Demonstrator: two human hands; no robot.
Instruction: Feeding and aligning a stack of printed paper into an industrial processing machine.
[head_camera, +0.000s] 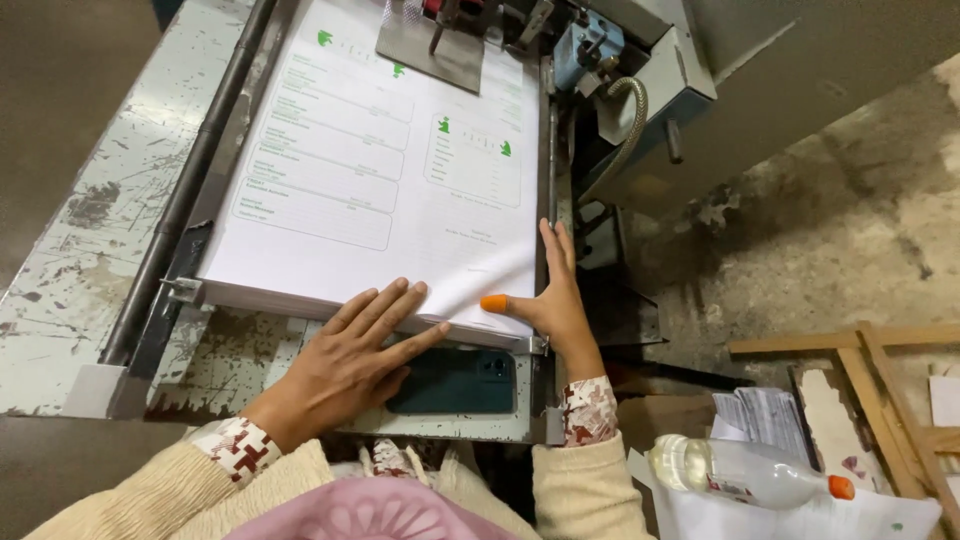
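The stack of printed sheets (370, 170) lies on the worn metal machine table (70, 280), its near edge at the hands. The corner is best squared by even pressure from both sides. The left hand (350, 360) is laid flat, fingers spread, on the near edge. The right hand (550, 300) (an orange cot on its thumb) is pressed open against the stack's right side, nothing gripped.

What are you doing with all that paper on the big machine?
A person is squaring up a thick stack of white printed sheets on a worn grey metal machine table. The left hand lies flat on the stack's near edge, and the right hand, with an orange rubber thumb cap, presses against its right side. A dark green phone lies just below the stack.
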